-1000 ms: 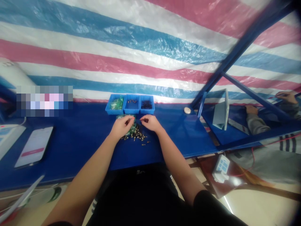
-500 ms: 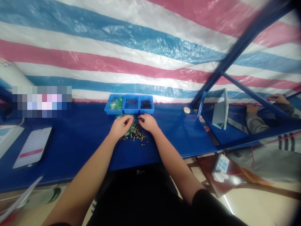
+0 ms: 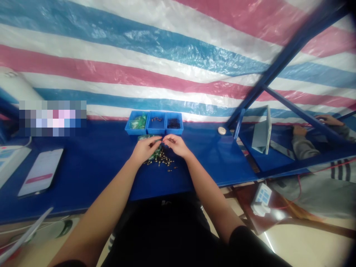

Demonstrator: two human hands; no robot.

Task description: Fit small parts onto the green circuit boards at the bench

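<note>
My left hand point(image 3: 144, 148) and my right hand point(image 3: 176, 144) meet fingertip to fingertip just above a small heap of brass-coloured parts point(image 3: 162, 161) on the blue table point(image 3: 97, 163). Both hands are pinched on something too small to name. Under the left hand lie some green pieces point(image 3: 155, 152). Behind the hands stand three small blue bins: the left bin point(image 3: 136, 123) holds green pieces, the middle bin point(image 3: 156, 123) a few brass parts, the right bin point(image 3: 174, 123) dark parts.
A phone point(image 3: 41, 171) lies at the table's left, with a white device point(image 3: 9, 163) beside it. A blue frame post point(image 3: 250, 96) rises at the right. Beyond it another person's hands point(image 3: 299, 130) work at a neighbouring bench. A striped tarpaulin point(image 3: 167, 55) hangs behind.
My two hands have drawn closer until their fingertips meet above the heap; the right hand has lifted slightly. The other person's far hand has shifted.
</note>
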